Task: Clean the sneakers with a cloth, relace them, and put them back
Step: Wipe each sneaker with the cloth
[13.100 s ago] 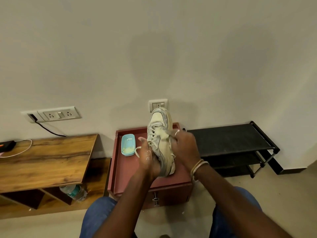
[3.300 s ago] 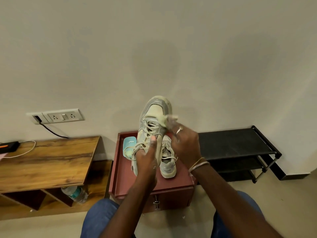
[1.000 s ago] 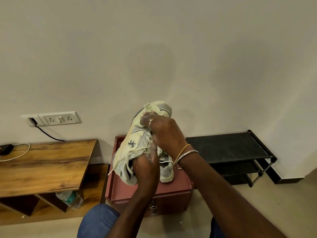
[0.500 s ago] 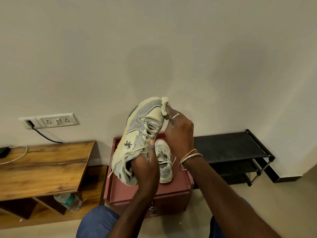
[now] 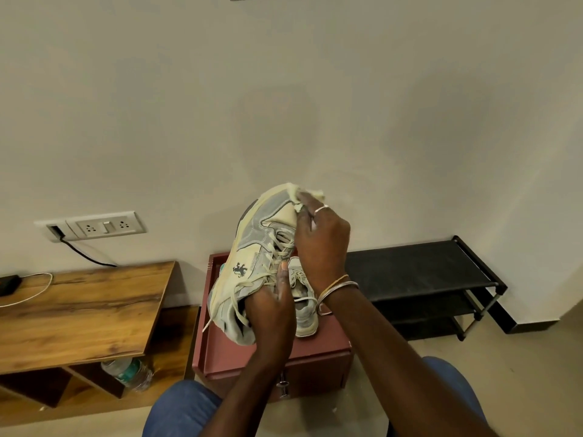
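Knees: blue-trousered legs (image 5: 186,408) at the bottom edge, one either side of the forearms.
Left hand: the left hand (image 5: 273,313) is closed around the heel end of the raised sneaker (image 5: 252,266), thumb lying up along the laces.
Raised sneaker: cream and grey, held in the air above the bench (image 5: 227,351), toe pointing up and away toward the wall, its side with a small dark logo turned to the left; loose lace ends hang down by the heel.
Right hand: the right hand (image 5: 321,241) is closed on a pale yellow cloth (image 5: 299,197), pressing it against the toe of the raised sneaker; a ring sits on one finger and bangles (image 5: 337,287) circle the wrist.
Second sneaker: the second sneaker (image 5: 303,310) stands on the bench top, laced, mostly hidden behind the hands and wrist.
Bench: a small reddish cabinet with a raised rim, against the wall, a metal handle on its front.
Left side: a wooden table (image 5: 79,310) with a white cable on it; a plastic bottle (image 5: 129,372) lies beneath it.
Right side: a black shoe rack (image 5: 419,272) stands just beside the bench.
Wall: a socket panel (image 5: 101,227) with a black cord plugged in.
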